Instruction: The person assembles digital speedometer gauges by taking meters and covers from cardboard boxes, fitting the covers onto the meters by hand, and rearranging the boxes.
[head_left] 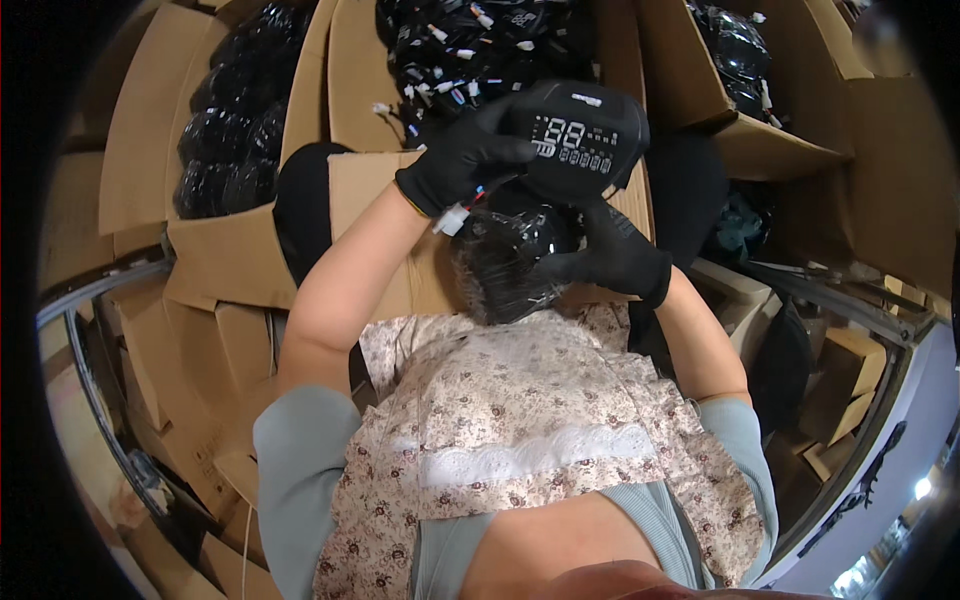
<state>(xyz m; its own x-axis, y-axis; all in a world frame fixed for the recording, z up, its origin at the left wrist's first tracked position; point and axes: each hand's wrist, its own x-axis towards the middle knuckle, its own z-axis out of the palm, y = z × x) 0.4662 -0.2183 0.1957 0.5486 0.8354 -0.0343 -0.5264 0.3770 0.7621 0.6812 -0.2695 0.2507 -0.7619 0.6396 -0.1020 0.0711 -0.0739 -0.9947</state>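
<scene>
I hold a black digital instrument display (pixel 590 135) with light digits on its face, tilted toward me. My left hand (pixel 465 160), in a black glove, grips its left side, with the thumb along the edge. A cable with a white plug (pixel 452 219) hangs below this hand. My right hand (pixel 620 250), also in a black glove, is curled against the right side of a black bundle in clear plastic wrap (pixel 510 265). Its thumb lies on the wrap, and its upper fingers reach the display's lower edge. The bundle rests at my lap, against a cardboard flap (pixel 375 215).
In front stands a carton (pixel 355 90) heaped with black cables and white plugs (pixel 480 60). Plastic-wrapped black units (pixel 235 120) fill a carton at the left. Another open carton (pixel 780 150) at the right holds wrapped items (pixel 738 50). Metal rails (pixel 110 285) flank me.
</scene>
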